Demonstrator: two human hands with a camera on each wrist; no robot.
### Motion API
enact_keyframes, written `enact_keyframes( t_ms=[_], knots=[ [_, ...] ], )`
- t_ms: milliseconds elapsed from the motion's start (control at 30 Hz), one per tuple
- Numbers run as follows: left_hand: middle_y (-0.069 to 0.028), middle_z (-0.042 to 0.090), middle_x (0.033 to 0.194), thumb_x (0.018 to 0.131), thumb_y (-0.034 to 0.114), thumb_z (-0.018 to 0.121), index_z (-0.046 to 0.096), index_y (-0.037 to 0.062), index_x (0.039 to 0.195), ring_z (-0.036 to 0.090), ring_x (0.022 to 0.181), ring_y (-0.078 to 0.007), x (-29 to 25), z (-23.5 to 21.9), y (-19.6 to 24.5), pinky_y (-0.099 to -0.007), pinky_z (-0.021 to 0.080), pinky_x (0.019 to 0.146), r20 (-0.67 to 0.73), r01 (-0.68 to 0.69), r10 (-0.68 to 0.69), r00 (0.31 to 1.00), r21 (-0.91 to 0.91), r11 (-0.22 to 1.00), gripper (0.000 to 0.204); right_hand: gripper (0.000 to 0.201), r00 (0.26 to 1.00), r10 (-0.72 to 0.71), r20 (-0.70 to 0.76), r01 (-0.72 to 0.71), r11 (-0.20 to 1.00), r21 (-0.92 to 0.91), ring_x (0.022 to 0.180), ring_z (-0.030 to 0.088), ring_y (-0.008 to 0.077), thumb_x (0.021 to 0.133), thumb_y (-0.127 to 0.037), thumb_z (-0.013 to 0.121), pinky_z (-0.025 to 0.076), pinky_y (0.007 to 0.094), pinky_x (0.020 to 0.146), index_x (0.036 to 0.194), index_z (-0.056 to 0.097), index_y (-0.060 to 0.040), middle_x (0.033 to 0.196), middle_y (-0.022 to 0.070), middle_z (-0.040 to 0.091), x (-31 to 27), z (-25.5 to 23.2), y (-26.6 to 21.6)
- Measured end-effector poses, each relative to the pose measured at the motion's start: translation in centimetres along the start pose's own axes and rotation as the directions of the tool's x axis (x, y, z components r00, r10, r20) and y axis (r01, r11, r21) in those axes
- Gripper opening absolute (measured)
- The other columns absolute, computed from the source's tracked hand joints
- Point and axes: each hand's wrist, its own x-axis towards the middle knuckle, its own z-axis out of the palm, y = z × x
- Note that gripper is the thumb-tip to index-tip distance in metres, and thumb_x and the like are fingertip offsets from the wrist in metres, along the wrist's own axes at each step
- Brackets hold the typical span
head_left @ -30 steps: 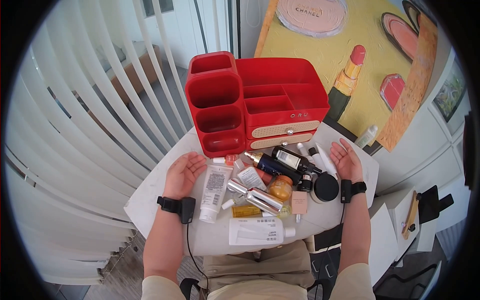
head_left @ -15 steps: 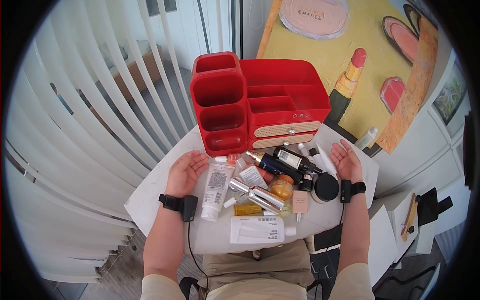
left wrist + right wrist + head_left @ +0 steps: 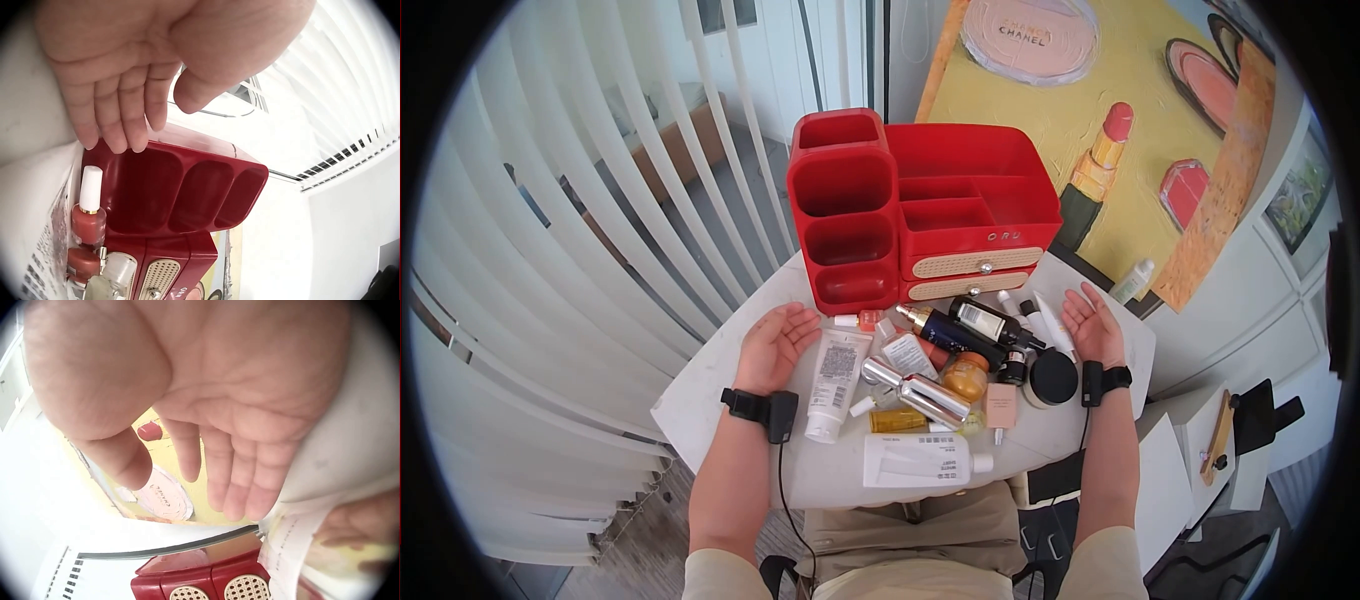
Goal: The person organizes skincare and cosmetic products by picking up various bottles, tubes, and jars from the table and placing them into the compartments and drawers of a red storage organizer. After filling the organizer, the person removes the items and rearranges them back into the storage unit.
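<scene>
My left hand (image 3: 776, 345) rests on the white table, palm turned inward and fingers relaxed, beside a white tube (image 3: 836, 385). My right hand (image 3: 1095, 328) lies at the other side with fingers loosely extended, near a black-lidded jar (image 3: 1052, 377). Neither palm holds anything. Between them is a pile of cosmetics: a silver bottle (image 3: 918, 393), an amber jar (image 3: 964, 378), a dark blue pump bottle (image 3: 950, 333) and a pale pink bottle (image 3: 1001, 407). Nearest the body lies a white bottle (image 3: 915, 460). In the left wrist view, a coral nail polish bottle (image 3: 89, 222) shows below the fingertips.
Behind the pile stands a red organizer (image 3: 980, 239) with open compartments and two woven-front drawers. A makeup painting (image 3: 1020, 110) leans behind it, with a small bottle (image 3: 1133, 281) at its lower edge. Vertical blinds (image 3: 600, 300) hang on the left.
The head view has shifted slightly, so the organizer and pile appear a little farther right and the organizer a little lower. Both hands keep their pose beside the pile.
</scene>
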Motion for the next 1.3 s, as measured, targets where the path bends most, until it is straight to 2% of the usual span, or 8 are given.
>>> enact_keyframes(
  t_ms=[367, 767, 867, 1033, 1167, 1233, 1300],
  knots=[
    [-0.0179, 0.065, 0.111, 0.101, 0.02, 0.044, 0.056, -0.0024, 0.115, 0.062, 0.107, -0.0295, -0.11, 0.26, -0.01, -0.0419, 0.049, 0.097, 0.005, -0.01, 0.01, 1.0, 0.015, 1.0, 0.029, 0.049, 1.0, -0.015, -0.02, 0.014, 1.0, -0.027, 0.108, 0.062, 0.0263, 0.099, -0.029, 0.052, 0.05, 0.0378, 0.095, 0.139, 0.042, -0.0027, 0.126, 0.0199, 0.059, -0.16, 0.26, 0.07],
    [-0.0163, 0.065, 0.109, 0.1, 0.022, 0.046, 0.057, -0.0002, 0.113, 0.063, 0.106, -0.0285, -0.06, 0.25, 0.04, -0.0423, 0.05, 0.097, -0.006, -0.011, 0.011, 1.0, 0.03, 0.999, 0.028, 0.044, 0.999, -0.035, -0.02, 0.034, 0.998, -0.058, 0.105, 0.062, 0.0255, 0.1, -0.025, 0.049, 0.051, 0.0373, 0.093, 0.137, 0.043, -0.0011, 0.124, 0.0199, 0.06, -0.35, 0.3, 0.15],
    [-0.0161, 0.065, 0.109, 0.1, 0.022, 0.046, 0.057, -0.0001, 0.113, 0.062, 0.106, -0.0284, 0.04, 0.19, 0.05, -0.0423, 0.05, 0.097, 0.006, -0.012, 0.012, 1.0, 0.03, 0.999, 0.028, 0.048, 0.999, -0.036, -0.02, 0.035, 0.995, -0.088, 0.105, 0.062, 0.0244, 0.1, -0.028, 0.05, 0.05, 0.0361, 0.093, 0.139, 0.041, -0.0014, 0.124, 0.0186, 0.06, -0.33, 0.31, 0.12],
    [-0.0156, 0.065, 0.109, 0.1, 0.022, 0.046, 0.057, 0.0002, 0.113, 0.062, 0.106, -0.0279, -0.06, 0.46, 0.13, -0.0419, 0.05, 0.097, -0.017, -0.005, 0.005, 1.0, 0.04, 0.999, 0.027, 0.041, 0.998, -0.043, -0.042, 0.04, 0.997, -0.069, 0.103, 0.063, 0.0254, 0.101, -0.021, 0.047, 0.052, 0.0366, 0.091, 0.136, 0.044, 0.0, 0.122, 0.0206, 0.061, -0.5, 0.72, 0.07],
    [-0.0153, 0.065, 0.109, 0.1, 0.022, 0.046, 0.057, 0.0002, 0.113, 0.062, 0.106, -0.0276, -0.04, 0.33, 0.0, -0.0415, 0.05, 0.097, -0.01, -0.012, 0.012, 1.0, 0.042, 0.999, 0.028, 0.046, 0.999, -0.041, -0.017, 0.039, 0.993, -0.108, 0.104, 0.062, 0.0242, 0.101, -0.026, 0.048, 0.051, 0.0362, 0.092, 0.139, 0.041, -0.0005, 0.123, 0.0192, 0.06, -0.48, 0.42, 0.14],
    [-0.0152, 0.065, 0.109, 0.1, 0.022, 0.046, 0.057, 0.0002, 0.113, 0.062, 0.106, -0.0275, -0.05, 0.24, -0.04, -0.0413, 0.049, 0.097, -0.003, -0.013, 0.013, 1.0, 0.039, 0.999, 0.028, 0.04, 0.998, -0.05, -0.032, 0.048, 0.997, -0.068, 0.102, 0.064, 0.0252, 0.1, -0.019, 0.048, 0.053, 0.0361, 0.09, 0.135, 0.045, 0.0003, 0.121, 0.0208, 0.061, -0.52, 0.66, 0.14],
    [-0.0152, 0.065, 0.109, 0.1, 0.022, 0.046, 0.057, 0.0002, 0.114, 0.062, 0.106, -0.0275, -0.04, 0.15, -0.1, -0.0413, 0.049, 0.097, -0.001, -0.016, 0.016, 1.0, 0.039, 0.999, 0.028, 0.04, 0.998, -0.048, -0.028, 0.046, 0.997, -0.064, 0.102, 0.064, 0.0251, 0.1, -0.019, 0.049, 0.053, 0.0361, 0.089, 0.135, 0.045, 0.0003, 0.121, 0.0208, 0.061, -0.44, 0.41, 0.2]
  ],
)
